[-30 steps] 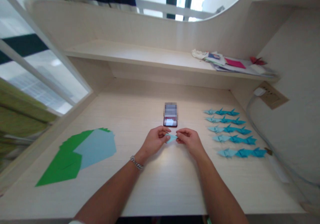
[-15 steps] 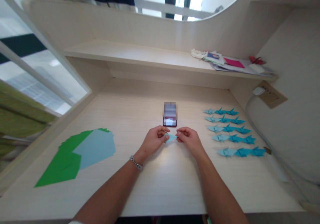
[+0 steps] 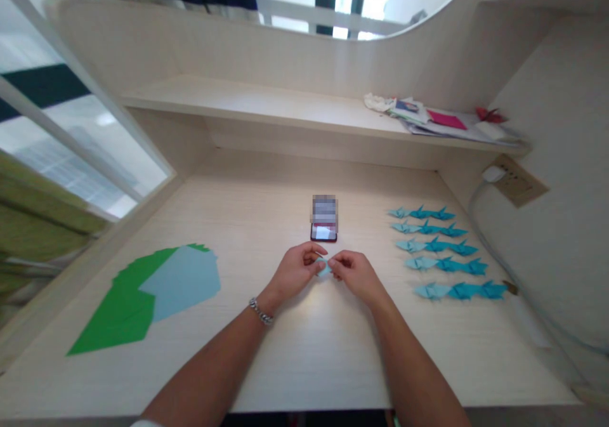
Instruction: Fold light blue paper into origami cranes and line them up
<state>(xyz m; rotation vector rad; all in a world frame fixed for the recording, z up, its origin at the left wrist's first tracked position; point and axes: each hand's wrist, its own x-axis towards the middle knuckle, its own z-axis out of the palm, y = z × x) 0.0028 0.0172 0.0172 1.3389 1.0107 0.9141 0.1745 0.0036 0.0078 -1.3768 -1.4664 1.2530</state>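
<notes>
A small folded piece of light blue paper (image 3: 324,266) is pinched between both my hands just above the pale wooden desk (image 3: 295,344). My left hand (image 3: 295,269), with a metal bracelet at the wrist, grips its left end with closed fingers. My right hand (image 3: 356,275) grips its right end the same way, and the fingertips of the two hands nearly touch. Most of the paper is hidden by my fingers. A phone (image 3: 324,221) lies on the desk just beyond my hands.
Rows of folded blue paper cranes (image 3: 440,249) lie at the right. A stack of green and light blue paper sheets (image 3: 152,294) lies at the left. A shelf holds papers (image 3: 445,122); a wall socket and cable (image 3: 495,176) are at far right.
My hands have drawn closer together, so less of the blue paper shows between them than before.
</notes>
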